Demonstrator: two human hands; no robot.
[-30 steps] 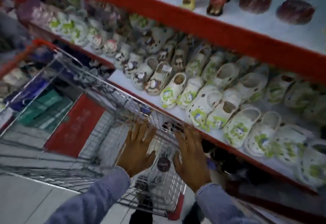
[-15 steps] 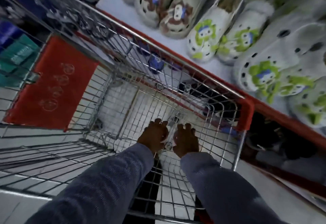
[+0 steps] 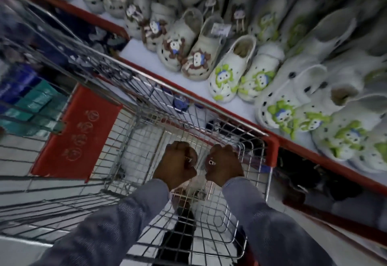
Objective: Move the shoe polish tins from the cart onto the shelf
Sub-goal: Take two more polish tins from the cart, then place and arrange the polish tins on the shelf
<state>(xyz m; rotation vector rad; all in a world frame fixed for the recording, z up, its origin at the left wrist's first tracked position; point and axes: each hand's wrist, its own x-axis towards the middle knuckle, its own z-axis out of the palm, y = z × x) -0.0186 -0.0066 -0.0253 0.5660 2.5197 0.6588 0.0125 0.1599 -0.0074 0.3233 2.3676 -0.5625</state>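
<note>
Shoe polish tins, small, round and dark, sit one in each fist: the left hand (image 3: 175, 164) grips one tin (image 3: 191, 158) and the right hand (image 3: 224, 164) grips the other (image 3: 210, 162), both down inside the silver wire cart (image 3: 146, 89), arms reaching forward, beside the red-edged white shelf (image 3: 209, 89) full of white clogs (image 3: 228, 73)

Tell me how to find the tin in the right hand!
Look inside the wire cart beside the shelf of white clogs. Two fists are closed low in its basket. The right hand grips a dark round tin showing the white letters "Ch", while the left hand's tin shows "rry".
</note>
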